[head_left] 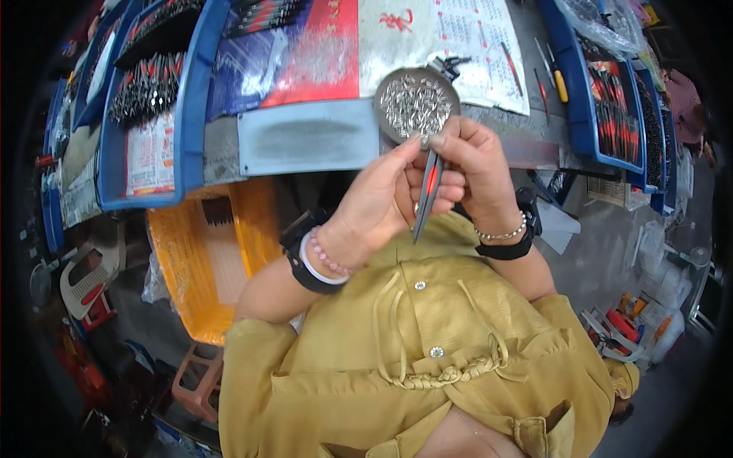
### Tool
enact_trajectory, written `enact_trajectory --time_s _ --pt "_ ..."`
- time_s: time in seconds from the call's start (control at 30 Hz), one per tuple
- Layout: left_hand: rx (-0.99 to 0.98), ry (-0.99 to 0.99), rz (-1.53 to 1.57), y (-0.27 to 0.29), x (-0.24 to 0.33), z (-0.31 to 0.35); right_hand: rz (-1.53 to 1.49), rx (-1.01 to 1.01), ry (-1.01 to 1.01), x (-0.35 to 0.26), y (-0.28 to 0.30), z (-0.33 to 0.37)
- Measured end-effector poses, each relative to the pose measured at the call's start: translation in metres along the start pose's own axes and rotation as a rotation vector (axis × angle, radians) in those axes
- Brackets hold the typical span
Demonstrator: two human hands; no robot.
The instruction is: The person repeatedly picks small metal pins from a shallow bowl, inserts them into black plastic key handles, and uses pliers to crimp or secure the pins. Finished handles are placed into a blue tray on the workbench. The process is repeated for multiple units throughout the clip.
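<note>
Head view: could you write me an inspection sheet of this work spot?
Surface: grey bench spread with printed paper sheets.
Job's things: slim grey tool with a red part, held upright between both hands; round dish of small silvery pieces just behind.
Clutter: blue trays of dark tools, left and right.
Hands: left hand and right hand pinch the tool together.
Cables: nothing seen.
Surroundings: orange crate below the bench; plastic stool.

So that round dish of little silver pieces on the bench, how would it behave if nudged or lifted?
The round dish looks shallow and flat-bottomed, so it would probably slide rather than tip. The small shiny metal pieces are heaped loose, so a jolt would likely scatter some. It probably feels heavy for its size, being filled with metal.
</note>
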State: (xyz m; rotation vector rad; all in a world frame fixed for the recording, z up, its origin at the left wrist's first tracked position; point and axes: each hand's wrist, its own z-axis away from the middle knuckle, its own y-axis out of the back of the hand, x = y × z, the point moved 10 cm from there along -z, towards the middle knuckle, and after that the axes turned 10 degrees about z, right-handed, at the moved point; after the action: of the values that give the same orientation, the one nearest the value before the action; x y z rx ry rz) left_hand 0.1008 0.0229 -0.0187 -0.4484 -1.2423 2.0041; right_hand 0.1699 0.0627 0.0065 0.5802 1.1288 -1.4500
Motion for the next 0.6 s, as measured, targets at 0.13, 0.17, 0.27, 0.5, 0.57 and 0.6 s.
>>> enact_trajectory --time_s 0.13,0.17,0.27,0.5,0.57,0.6 --pt "0.118 -0.054 -0.005 0.005 -0.006 -0.002 0.119 -0.071 0.075 -0.011 -0.005 0.001" --pt "0.071 -0.005 0.032 0.000 -0.010 -0.002 0.156 -0.094 0.073 -0.011 -0.004 0.001" --pt "-0.117 0.050 0.041 -0.017 -0.007 0.004 0.289 -0.042 0.136 -0.023 0.015 -0.008" --pt "-0.166 0.052 -0.002 -0.016 0.000 0.017 1.240 0.406 0.754 -0.089 0.057 -0.047" --pt "-0.183 0.054 0.002 -0.016 0.003 0.019 1.371 0.433 0.777 -0.088 0.060 -0.057" --pt "-0.179 0.054 0.023 -0.014 0.004 0.020 1.407 0.428 0.748 -0.085 0.062 -0.063"
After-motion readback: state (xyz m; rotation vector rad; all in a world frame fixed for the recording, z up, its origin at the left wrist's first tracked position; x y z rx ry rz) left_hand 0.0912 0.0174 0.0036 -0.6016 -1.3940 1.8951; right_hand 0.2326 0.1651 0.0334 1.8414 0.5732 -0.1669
